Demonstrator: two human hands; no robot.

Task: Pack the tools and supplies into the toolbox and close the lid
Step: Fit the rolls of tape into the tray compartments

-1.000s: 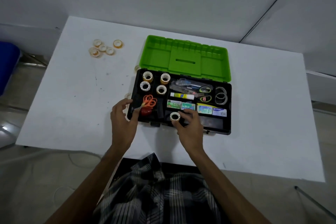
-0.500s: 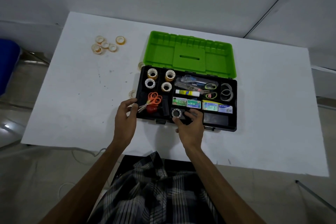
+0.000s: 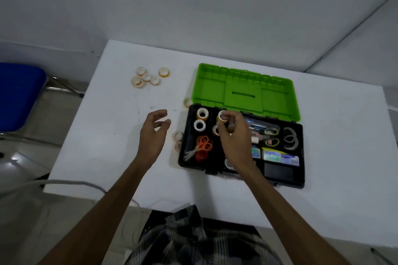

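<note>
The black toolbox (image 3: 241, 175) has its green lid (image 3: 245, 90) open. The right hand (image 3: 234, 137) pinches one tape roll (image 3: 221, 116); the left hand (image 3: 154, 133) hangs loose. Five tape rolls (image 3: 148, 76) sit together far off.

I log a white table (image 3: 107, 135) against a plain grey-white wall (image 3: 193, 6), with a dark seam line (image 3: 349, 32) running diagonally down the wall at the right. To the left of the table I note a blue chair seat (image 3: 19, 94) on a metal frame (image 3: 62, 86), and a pale cable (image 3: 64, 183) running along the table's near-left edge over the grey floor (image 3: 25, 221). At the bottom of my view I record a dark plaid shirt (image 3: 193, 241), partly over the table's near edge.
</note>
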